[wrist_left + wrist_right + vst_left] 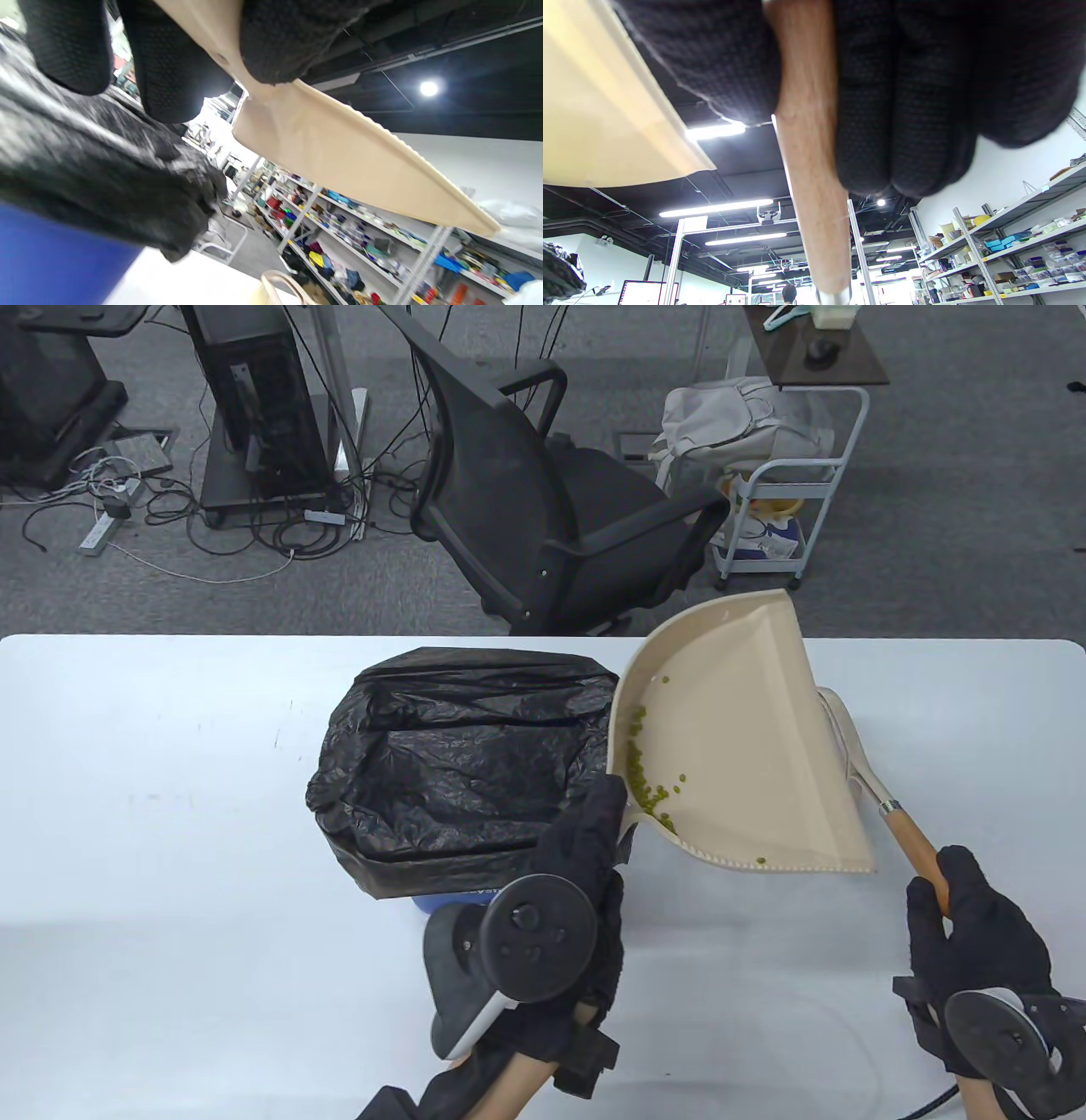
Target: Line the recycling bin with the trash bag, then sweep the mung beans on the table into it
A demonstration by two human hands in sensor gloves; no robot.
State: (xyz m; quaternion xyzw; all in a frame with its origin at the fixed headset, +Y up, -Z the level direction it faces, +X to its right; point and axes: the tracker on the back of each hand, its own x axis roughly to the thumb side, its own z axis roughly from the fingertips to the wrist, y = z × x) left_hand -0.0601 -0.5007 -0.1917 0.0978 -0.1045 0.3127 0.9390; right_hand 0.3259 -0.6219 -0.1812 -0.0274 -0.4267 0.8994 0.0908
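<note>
- White table fills the foreground, grey carpet behind it.
- Nearest, right hand is wrapped around a wooden brush handle.
- Left hand grips the beige dustpan at its handle, tilting it beside the bin.
- Mung beans sit gathered along the dustpan's left wall, next to the bin's rim.
- Black trash bag lines the blue recycling bin, folded over its edge.
- Farther back, an office chair and a white cart.

Raised dustpan crowds the lined bin's right rim; left tabletop open.
</note>
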